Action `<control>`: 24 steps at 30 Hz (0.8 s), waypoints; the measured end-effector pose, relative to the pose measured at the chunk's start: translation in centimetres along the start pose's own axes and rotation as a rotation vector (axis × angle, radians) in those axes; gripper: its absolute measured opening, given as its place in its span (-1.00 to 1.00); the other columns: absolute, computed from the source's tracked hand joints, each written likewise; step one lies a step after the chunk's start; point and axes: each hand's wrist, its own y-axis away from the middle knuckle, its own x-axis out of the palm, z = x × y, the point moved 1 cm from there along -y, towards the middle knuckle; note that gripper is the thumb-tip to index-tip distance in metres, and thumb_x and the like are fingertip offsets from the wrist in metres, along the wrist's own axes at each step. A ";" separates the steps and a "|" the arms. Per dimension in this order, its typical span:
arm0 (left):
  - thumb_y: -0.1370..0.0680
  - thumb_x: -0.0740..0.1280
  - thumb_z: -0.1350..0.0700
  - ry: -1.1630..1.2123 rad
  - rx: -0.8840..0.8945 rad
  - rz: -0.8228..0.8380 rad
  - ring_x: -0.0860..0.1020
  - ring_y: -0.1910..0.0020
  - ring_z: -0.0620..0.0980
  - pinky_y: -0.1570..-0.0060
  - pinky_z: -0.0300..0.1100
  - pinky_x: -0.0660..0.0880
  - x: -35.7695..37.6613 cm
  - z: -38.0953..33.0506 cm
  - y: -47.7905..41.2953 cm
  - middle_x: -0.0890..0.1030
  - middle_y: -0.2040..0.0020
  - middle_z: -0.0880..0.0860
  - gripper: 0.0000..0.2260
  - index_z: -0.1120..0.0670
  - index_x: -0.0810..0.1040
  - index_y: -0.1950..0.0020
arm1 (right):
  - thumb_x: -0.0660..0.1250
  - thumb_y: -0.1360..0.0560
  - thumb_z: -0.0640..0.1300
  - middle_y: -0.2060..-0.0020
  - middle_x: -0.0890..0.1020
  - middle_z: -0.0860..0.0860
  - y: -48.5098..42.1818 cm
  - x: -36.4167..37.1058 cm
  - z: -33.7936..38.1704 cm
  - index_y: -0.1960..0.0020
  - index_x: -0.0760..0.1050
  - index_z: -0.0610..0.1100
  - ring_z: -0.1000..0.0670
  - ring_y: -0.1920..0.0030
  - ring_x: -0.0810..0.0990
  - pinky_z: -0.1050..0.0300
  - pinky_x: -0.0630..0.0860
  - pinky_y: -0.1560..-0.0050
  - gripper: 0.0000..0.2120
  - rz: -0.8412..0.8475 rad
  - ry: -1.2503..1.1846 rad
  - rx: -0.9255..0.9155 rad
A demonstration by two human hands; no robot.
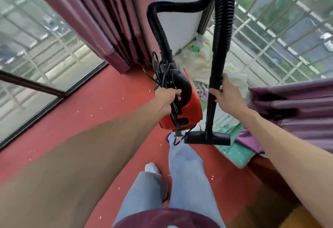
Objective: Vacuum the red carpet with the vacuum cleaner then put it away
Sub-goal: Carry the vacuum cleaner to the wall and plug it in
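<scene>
location: the vacuum cleaner (185,105) hangs clear of the red carpet (90,112), above its far edge, near the corner where the pink curtain (100,20) falls.
left hand: the left hand (166,99) has its fingers curled tight at the top of the red body, with the bundled cord (162,72) caught in the same grip; the handle itself is hidden under the fist. the plug (178,134) dangles below.
right hand: the right hand (228,96) is wrapped round the black wand (213,90) at mid-length, thumb on the near side, fingers closed behind.
handling: body judged rigid plastic and moderately heavy, best carried from the top. wand stiff, a sound second hold. hose (222,11) ribbed and floppy (a poor place to grip, likely to stretch and swing). floor nozzle (208,138) hangs free and may knock things.
count: one vacuum cleaner, one hose, one wand, one floor nozzle, one cord with one plug, two hands engaged.
carpet condition: many small white scraps (91,115) lie scattered; vacuuming judged unfinished.
</scene>
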 end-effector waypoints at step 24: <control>-0.54 0.38 0.33 0.526 0.182 -0.606 0.52 0.40 0.03 0.43 -0.22 0.55 -30.4 20.3 32.6 0.57 0.27 0.13 -0.83 0.25 0.50 -0.12 | 0.34 -0.56 -0.16 -0.12 0.63 -0.21 29.5 16.8 24.5 -0.35 0.35 -0.14 -0.29 -0.12 0.56 0.09 0.26 0.14 -0.61 0.551 0.237 -0.728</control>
